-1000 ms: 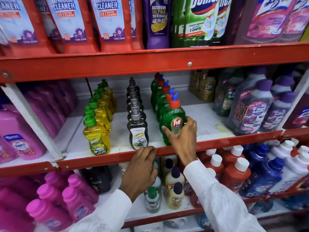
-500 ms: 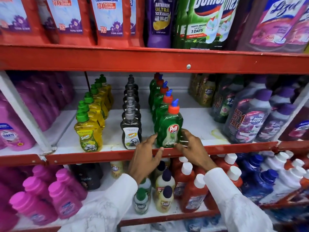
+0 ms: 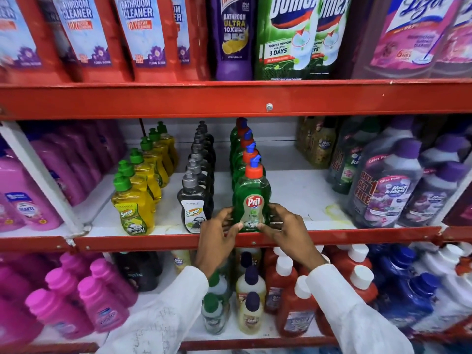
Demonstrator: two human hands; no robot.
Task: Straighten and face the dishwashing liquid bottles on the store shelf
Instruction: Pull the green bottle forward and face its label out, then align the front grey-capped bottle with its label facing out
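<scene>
Head view: both hands now cupped around front green Pril bottle [image 3: 251, 200] at near edge of middle shelf [image 3: 293, 195]. Left hand [image 3: 217, 238] moved up from the red shelf lip [image 3: 153, 242] onto bottle's left flank; right hand [image 3: 287, 231] dropped from higher on the body to lower right flank. Fingers of both curled narrowly, tips pressed on the label's bottom corners, holding the bottle. Bottle upright, label square to aisle, orange cap with blue nozzle on top, heading green row [image 3: 242, 149] running to far wall. Likely the final squaring of this row's front bottle; green row looks faced, nearly done.

Black bottle row [image 3: 195, 200] just left, well lined. Yellow bottle row [image 3: 134, 208] further left, front label faced, row a little ragged, probably next.

White shelf board scuffed, yellowish stain on right part. Purple bottles [image 3: 390, 190] far right, pink bottles [image 3: 30, 198] far left past white divider. Upper shelf holds bathroom cleaners [image 3: 143, 34]; lower shelf mixed small bottles. White sleeves on both arms.
</scene>
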